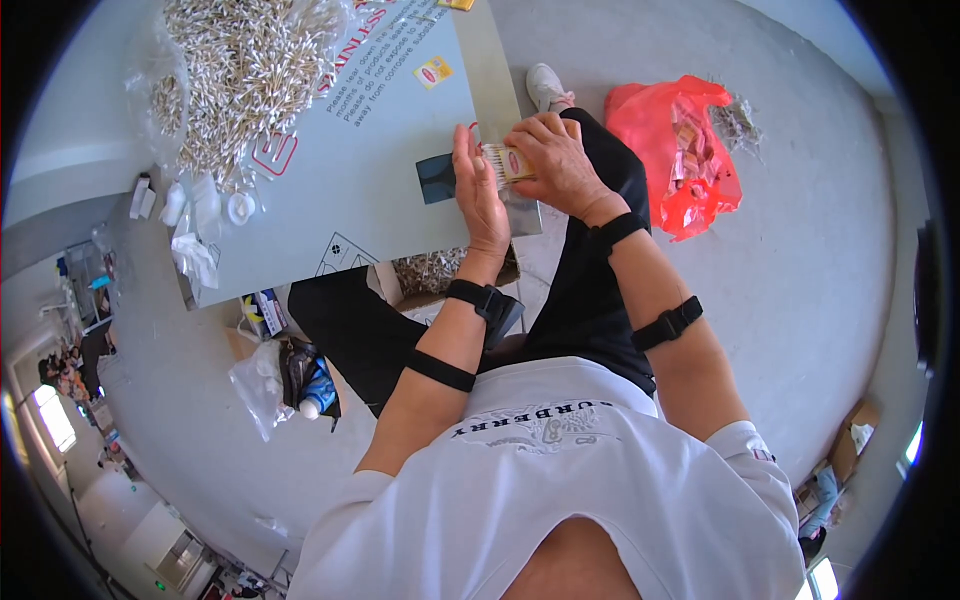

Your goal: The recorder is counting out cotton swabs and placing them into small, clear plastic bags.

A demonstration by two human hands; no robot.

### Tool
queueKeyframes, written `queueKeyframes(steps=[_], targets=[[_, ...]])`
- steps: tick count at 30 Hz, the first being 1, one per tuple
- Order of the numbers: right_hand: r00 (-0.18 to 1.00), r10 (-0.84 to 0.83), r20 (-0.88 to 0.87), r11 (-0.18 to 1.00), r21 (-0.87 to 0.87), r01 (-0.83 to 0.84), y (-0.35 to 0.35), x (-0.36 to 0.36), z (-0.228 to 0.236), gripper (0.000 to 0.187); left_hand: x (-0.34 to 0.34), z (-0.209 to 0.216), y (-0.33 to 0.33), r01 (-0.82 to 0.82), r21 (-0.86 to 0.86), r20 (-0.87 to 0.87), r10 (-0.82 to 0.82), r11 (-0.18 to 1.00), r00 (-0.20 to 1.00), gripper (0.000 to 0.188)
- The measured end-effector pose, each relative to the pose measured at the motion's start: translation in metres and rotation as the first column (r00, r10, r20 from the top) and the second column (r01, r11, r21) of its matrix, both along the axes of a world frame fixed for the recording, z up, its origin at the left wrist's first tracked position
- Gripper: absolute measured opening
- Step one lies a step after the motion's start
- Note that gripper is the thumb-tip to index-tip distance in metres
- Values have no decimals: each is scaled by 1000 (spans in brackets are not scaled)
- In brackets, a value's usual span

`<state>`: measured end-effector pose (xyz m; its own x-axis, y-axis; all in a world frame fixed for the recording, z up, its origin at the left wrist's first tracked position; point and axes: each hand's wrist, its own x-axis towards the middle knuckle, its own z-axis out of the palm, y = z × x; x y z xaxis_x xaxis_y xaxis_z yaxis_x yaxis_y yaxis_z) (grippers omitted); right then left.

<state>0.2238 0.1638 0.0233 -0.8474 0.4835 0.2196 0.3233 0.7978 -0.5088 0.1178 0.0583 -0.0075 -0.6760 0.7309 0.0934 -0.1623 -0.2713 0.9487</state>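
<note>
My right hand (565, 165) is closed round a small yellow pack (516, 163) of cotton swabs, above the table's right edge. White swab tips (491, 156) stick out of the pack's left end. Flat and upright, my left hand (483, 205) has its fingers stretched out, with its palm side against or very close to those tips; exact contact is hard to tell. A dark blue-grey card (436, 180) lies on the table just left of my left hand. Farther up the table is a flat yellow packet (433, 72).
A big heap of loose cotton swabs (240, 80) on clear plastic covers the table's (330, 215) far left. A tape roll (241, 208) lies below it. Under the near edge is a carton of swabs (440, 270). On the floor at right sits a red plastic bag (640, 120) with packs.
</note>
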Motion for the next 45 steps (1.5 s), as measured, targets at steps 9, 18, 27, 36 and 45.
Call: queueKeyframes(steps=[9, 18, 27, 36, 45], targets=[[999, -10, 48, 999, -44, 12, -1, 2, -2, 57, 7, -1, 0, 20, -2, 4, -20, 1000, 1000, 71], [999, -33, 27, 996, -86, 35, -1, 2, -7, 57, 9, -1, -1, -11, -21, -22, 11, 1000, 1000, 73], [999, -26, 26, 997, -79, 28, 1, 4, -9, 58, 17, 7, 1, 29, -18, 6, -28, 999, 1000, 76], [999, 4, 35, 999, -46, -3, 1, -1, -7, 55, 30, 4, 11, -77, -56, 60, 80, 995, 995, 73], [998, 10, 65, 1000, -11, -9, 2, -1, -3, 56, 19, 16, -1, -30, -91, 247, 51, 995, 968, 76]])
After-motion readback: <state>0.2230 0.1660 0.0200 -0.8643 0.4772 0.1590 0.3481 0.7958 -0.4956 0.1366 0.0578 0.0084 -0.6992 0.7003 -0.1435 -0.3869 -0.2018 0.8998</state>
